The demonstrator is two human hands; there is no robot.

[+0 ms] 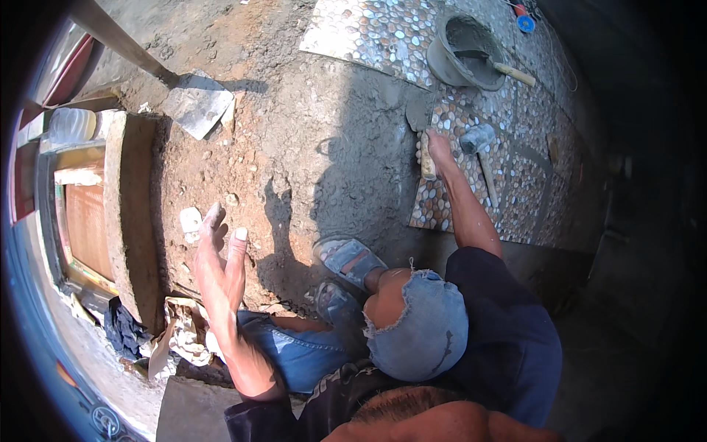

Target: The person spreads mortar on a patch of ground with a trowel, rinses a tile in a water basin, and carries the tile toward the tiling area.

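My right hand (441, 150) is closed around the wooden handle of a trowel (417, 115). The blade points away from me, over the grey wet mortar (353, 140) along the edge of the pebble-patterned tiles (456, 195). To the left, my left hand (219, 271) is held above the bare soil with its thumb and fingers apart, holding nothing. Just right of my right hand, a mallet (478, 138) with a grey head and pale handle lies on the tiles. A bucket (440, 53) of mortar stands farther off, with a second, wooden-handled trowel (514, 74) resting in it.
A shovel (197, 103) rests blade-down on the soil at far left. Beside it runs a low concrete block (129, 214) with a framed panel (88, 228). Crumpled paper (188, 331) and dark cloth (124, 328) lie near left. A blue reel (525, 24) sits at far right.
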